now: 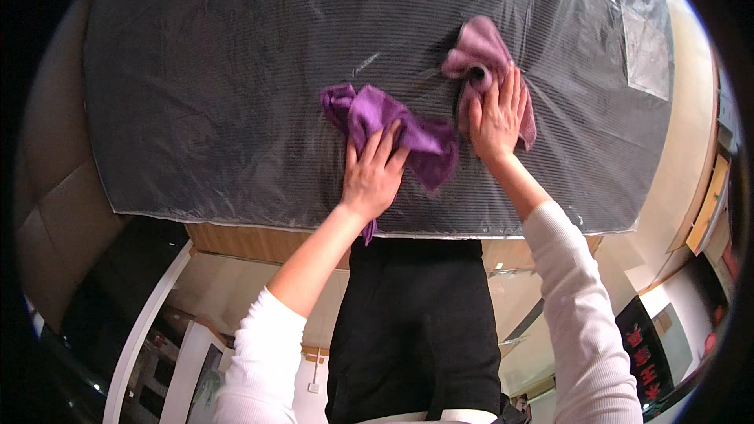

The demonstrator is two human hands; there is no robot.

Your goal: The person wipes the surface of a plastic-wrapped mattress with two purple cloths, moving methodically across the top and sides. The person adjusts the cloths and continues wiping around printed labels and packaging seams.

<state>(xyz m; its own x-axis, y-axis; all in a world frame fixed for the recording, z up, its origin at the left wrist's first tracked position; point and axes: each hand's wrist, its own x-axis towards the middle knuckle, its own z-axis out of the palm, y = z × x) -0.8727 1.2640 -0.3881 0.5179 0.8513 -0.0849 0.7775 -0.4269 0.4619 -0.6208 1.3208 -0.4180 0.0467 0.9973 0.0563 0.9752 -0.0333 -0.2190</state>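
Note:
My left hand (373,177) lies with its fingers spread on a crumpled purple cloth (428,145). That cloth rests on a large dark, finely ribbed surface under clear plastic film (236,94), and a strip of it hangs at the near edge. Farther right, my right hand (498,119) presses flat on a dusty-pink cloth (481,43), fingers stretched out and pointing away from me. A fold of the pink cloth curls up beside the fingers. Neither hand is wrapped round its cloth.
The film has creases and a patch (646,51) at the far right. Below the near edge runs a wooden panel (259,245). A dark banner with red characters (648,357) stands at the lower right. A yellow-orange wooden piece (707,204) shows at the right side.

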